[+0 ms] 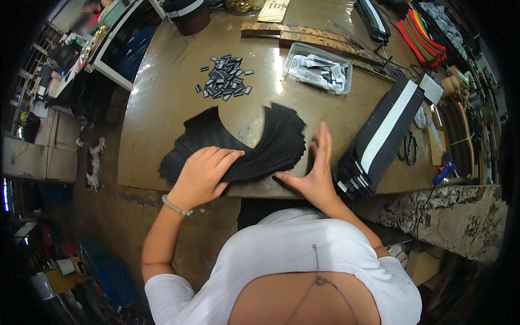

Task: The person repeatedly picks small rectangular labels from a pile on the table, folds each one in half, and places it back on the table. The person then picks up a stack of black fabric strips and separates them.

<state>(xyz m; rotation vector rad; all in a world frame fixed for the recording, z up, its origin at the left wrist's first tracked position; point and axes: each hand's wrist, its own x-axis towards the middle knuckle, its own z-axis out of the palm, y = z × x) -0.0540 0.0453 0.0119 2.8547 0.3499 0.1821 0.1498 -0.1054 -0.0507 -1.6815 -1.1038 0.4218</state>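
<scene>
A thick, fanned stack of black fabric pieces (203,132), cut in a curved U shape, lies on the near part of the table. My left hand (201,174), with a beaded bracelet at the wrist, grips its near edge: the fingers lie over the top and the thumb is at the edge. Beside the stack's right end is my right hand (315,179), open, with thumb and fingers spread. Its thumb is close to the lowest layers; whether it touches them I cannot tell. Beyond the stack sits a heap of small black labels (226,78).
On the brown table (157,103), a clear plastic box (349,86) holds white-and-grey labels. Black pieces with a white mesh stripe (382,138) are stacked at the right. Wooden bars (325,40) lie farther back. A blue glue gun (446,169) is at the right edge.
</scene>
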